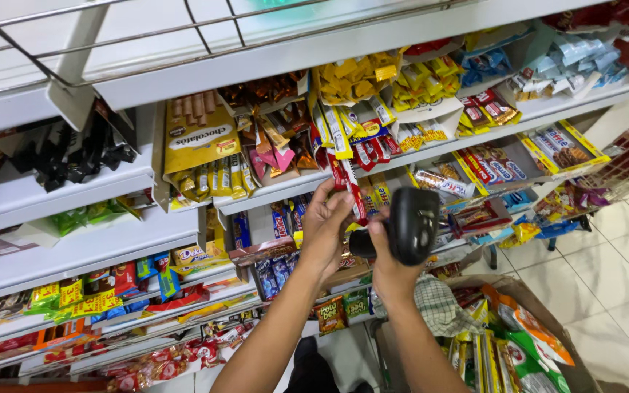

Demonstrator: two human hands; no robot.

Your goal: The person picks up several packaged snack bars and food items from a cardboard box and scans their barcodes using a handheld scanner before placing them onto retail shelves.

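My left hand (323,227) holds a long red and white wrapped chocolate bar (349,188) upright in front of the middle shelf. My right hand (386,262) grips the handle of a black handheld barcode scanner (410,224), whose head sits just right of the bar and points toward it. Both hands are close together, nearly touching, in front of rows of wrapped sweets.
White tiered shelves (81,247) hold packets of chocolate, wafers and candy. A yellow display box of chocolate sticks (199,138) stands upper left. An open cardboard box (522,298) of snack packets, with a checked cloth (438,302) on it, sits on the tiled floor at lower right.
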